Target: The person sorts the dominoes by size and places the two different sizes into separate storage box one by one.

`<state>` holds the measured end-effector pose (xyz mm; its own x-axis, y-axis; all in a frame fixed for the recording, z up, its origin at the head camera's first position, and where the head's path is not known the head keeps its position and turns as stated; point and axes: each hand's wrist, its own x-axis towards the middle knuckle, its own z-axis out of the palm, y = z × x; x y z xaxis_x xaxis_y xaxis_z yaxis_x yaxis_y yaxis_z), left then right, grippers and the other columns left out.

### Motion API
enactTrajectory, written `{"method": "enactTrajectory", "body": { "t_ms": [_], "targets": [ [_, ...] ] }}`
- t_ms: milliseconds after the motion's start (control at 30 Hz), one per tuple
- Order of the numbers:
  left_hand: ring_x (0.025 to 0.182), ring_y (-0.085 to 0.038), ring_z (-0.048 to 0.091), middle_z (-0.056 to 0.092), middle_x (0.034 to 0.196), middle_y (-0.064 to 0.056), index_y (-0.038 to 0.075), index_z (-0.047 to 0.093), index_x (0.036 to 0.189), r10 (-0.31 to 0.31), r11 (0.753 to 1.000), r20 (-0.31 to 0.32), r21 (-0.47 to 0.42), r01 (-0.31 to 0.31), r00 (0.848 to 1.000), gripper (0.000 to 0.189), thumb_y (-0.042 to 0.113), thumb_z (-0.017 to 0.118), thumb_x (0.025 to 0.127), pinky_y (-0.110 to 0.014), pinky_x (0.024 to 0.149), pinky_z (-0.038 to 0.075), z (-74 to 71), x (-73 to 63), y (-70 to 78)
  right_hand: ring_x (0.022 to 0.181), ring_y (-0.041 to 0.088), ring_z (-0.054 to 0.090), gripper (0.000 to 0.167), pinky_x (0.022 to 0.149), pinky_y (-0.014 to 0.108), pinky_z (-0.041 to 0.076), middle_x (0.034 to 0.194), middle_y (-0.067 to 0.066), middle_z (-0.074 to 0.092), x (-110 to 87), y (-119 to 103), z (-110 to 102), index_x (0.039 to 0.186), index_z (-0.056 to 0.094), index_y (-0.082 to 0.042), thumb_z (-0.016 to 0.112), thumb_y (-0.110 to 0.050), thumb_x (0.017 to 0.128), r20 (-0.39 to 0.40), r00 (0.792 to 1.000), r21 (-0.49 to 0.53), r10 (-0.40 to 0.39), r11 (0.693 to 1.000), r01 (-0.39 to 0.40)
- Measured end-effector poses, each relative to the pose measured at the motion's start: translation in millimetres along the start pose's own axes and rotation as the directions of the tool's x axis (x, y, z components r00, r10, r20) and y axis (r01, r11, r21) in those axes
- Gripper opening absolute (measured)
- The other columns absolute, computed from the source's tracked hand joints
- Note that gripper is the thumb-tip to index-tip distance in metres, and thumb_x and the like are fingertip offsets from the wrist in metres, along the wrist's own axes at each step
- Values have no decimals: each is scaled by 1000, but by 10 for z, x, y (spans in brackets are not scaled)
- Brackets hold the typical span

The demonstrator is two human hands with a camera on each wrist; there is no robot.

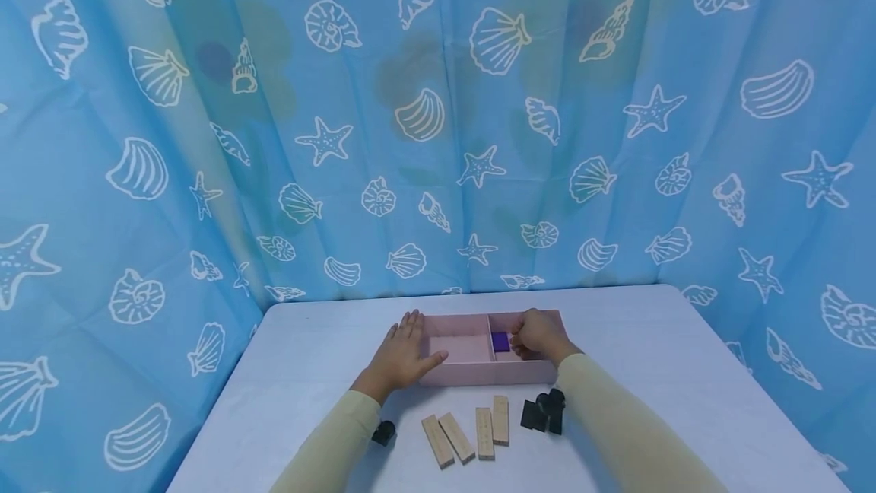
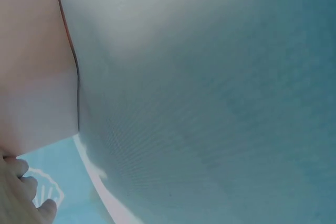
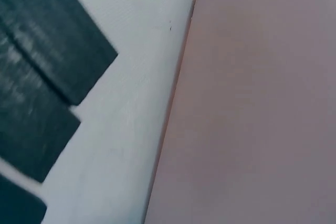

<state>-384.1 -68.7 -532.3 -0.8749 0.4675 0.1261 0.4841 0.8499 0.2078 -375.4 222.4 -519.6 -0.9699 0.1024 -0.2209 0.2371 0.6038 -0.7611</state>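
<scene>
A pink box [image 1: 455,375] with a divider stands on the table. My left hand [image 1: 402,356] rests at its left end, fingers straight and spread along the end wall, thumb at the front rim. In the left wrist view its fingers [image 2: 29,187] show beside the box's corner [image 2: 39,114]. My right hand [image 1: 541,335] reaches into the right compartment, its fingers bent down inside. Left of those fingertips a flat purple square piece [image 1: 501,341] lies on the compartment floor. I cannot tell whether the right hand holds anything. The right wrist view shows only the box's pink wall [image 3: 247,98].
Several wooden blocks [image 1: 484,432] lie on the white table [image 1: 287,371] in front of the box. Black square pieces [image 1: 544,413] form a cluster under the right forearm. Another black object [image 1: 384,433] is by the left sleeve. A blue shell-patterned curtain [image 1: 438,173] hangs behind.
</scene>
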Motion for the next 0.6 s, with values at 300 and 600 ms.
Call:
{"method": "enactTrajectory", "body": {
  "t_ms": [300,600],
  "targets": [
    [148,-28,3,9,162,-13,2,17,155,4,999,16,43,-4,1000,111,86,20,82,-47,116,10,-41,3,7,71,24,66,22,63,33,57,83,12,63,-107,-67,-135,110,63,3,67,1,88,29,999,-34,-14,999,15],
    [148,-29,2,9,162,-13,3,15,155,-3,1000,23,13,3,1000,98,72,40,90,-49,116,9,-19,13,-4,79,26,65,30,66,32,57,88,12,65,-293,-69,-323,118,62,4,67,-3,90,8,998,-44,-62,997,62]
  ]
}}
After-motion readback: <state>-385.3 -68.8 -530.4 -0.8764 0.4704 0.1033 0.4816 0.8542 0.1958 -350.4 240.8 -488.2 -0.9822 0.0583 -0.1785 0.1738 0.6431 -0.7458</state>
